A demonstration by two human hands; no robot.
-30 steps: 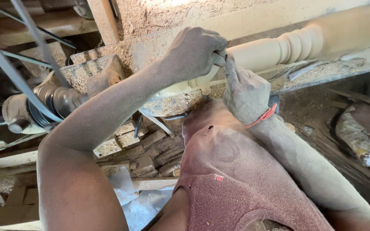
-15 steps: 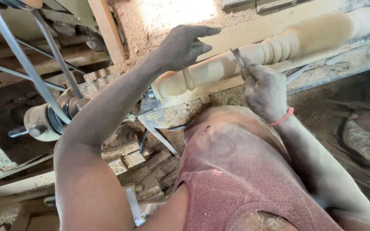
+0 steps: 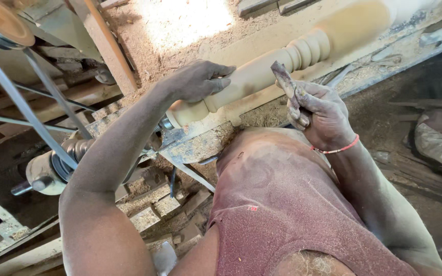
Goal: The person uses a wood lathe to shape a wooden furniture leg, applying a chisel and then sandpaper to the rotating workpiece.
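Left hand [image 3: 199,80] rests open on the pale wooden spindle [image 3: 262,71]; right hand [image 3: 319,113], at three o'clock, grips a dusty chisel [image 3: 286,82], blade hidden.

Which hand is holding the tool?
The right hand grips the thin dusty metal chisel; the left hand rests bare on the pale turned wooden spindle.

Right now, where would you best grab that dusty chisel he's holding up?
By its lower shank, where the right hand already wraps it, coming from the worker's side. The chisel stands nearly upright, its blade tip bare at the top, close to the pale turned spindle.
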